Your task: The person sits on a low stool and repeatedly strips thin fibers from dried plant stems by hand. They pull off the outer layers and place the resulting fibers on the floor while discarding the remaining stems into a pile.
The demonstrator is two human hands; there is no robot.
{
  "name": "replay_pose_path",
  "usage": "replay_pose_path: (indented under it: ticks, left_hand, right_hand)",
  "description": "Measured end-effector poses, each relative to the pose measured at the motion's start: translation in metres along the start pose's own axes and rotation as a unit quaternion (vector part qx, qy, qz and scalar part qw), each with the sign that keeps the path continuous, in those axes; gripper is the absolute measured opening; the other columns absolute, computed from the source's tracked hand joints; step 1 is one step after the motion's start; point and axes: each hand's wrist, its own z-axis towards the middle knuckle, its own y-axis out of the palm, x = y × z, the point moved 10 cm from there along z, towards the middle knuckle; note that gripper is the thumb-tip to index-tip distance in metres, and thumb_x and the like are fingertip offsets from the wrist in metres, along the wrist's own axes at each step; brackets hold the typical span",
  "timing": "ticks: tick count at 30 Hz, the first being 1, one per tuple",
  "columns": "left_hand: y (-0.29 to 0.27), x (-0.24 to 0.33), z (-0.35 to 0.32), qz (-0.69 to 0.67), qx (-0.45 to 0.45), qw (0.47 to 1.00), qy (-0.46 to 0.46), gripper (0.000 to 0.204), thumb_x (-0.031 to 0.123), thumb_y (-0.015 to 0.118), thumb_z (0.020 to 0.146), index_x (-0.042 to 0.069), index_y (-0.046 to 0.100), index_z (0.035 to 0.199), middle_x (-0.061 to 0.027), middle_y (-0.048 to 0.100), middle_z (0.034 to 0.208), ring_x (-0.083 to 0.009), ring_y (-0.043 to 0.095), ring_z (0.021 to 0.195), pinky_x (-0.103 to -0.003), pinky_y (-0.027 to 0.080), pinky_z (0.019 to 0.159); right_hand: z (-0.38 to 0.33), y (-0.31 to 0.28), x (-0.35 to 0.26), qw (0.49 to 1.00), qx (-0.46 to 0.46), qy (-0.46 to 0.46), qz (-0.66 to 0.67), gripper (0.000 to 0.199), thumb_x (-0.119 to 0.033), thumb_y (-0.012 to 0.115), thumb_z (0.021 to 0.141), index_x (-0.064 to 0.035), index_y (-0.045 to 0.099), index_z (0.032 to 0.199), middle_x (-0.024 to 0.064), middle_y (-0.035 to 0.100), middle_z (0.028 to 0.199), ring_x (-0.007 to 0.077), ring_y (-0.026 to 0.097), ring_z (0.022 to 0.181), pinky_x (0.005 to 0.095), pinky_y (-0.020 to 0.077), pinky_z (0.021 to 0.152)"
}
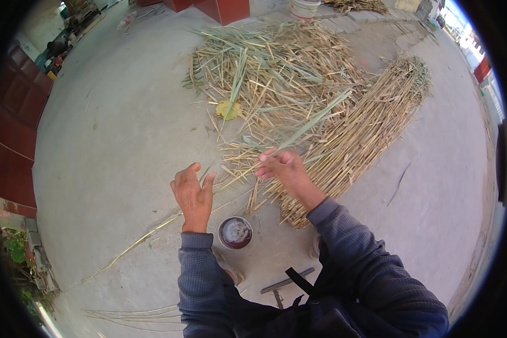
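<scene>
My right hand (287, 172) is closed in a pinch on the lower end of a long pale green leaf (315, 119), which slants up and right over the straw pile. To its left, my left hand (191, 194) has its thumb spread from its fingers, and I see nothing gripped in it; a thin sliver shows by the thumb. A long yellowish stalk (146, 234) runs along the ground to the left hand's wrist, which hides part of it. Beyond the right hand lies a heap of dry stalks and leaves (287, 73), beside a thick bundle of reed stalks (366, 132).
A small round container (235, 232) with a whitish top stands just below my hands. Several thin stalks (135, 315) lie at the lower left. A yellow leaf (228, 110) rests at the heap's edge. Dark red panels (14, 124) line the left; a white bucket (305, 8) stands far off.
</scene>
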Motion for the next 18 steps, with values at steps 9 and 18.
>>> replay_pose_path:
  ticks: [9, 18]
  left_hand:
    - [0.059, 0.014, -0.016, -0.217, -0.208, 0.948, -0.103, 0.015, 0.018, 0.079, 0.083, 0.005, 0.073, 0.087, -0.0084, 0.073, 0.079, -0.0217, 0.067, 0.069, -0.033, 0.05, 0.073]
    - [0.07, -0.021, -0.036, -0.31, -0.328, 0.87, -0.2, 0.009, 0.007, 0.073, 0.091, 0.0, 0.07, 0.096, -0.0021, 0.071, 0.083, -0.0077, 0.063, 0.076, -0.025, 0.051, 0.069]
  right_hand:
    - [-0.002, 0.011, -0.008, 1.0, -0.026, -0.009, -0.002, 0.025, -0.016, 0.069, 0.098, 0.0019, 0.065, 0.115, 0.0112, 0.073, 0.094, 0.0186, 0.073, 0.086, 0.0288, 0.0594, 0.075]
    - [-0.001, 0.0, -0.015, 0.999, -0.021, -0.009, -0.029, 0.026, -0.018, 0.067, 0.099, 0.0024, 0.066, 0.115, 0.0132, 0.074, 0.095, 0.0177, 0.073, 0.087, 0.0283, 0.0579, 0.075]
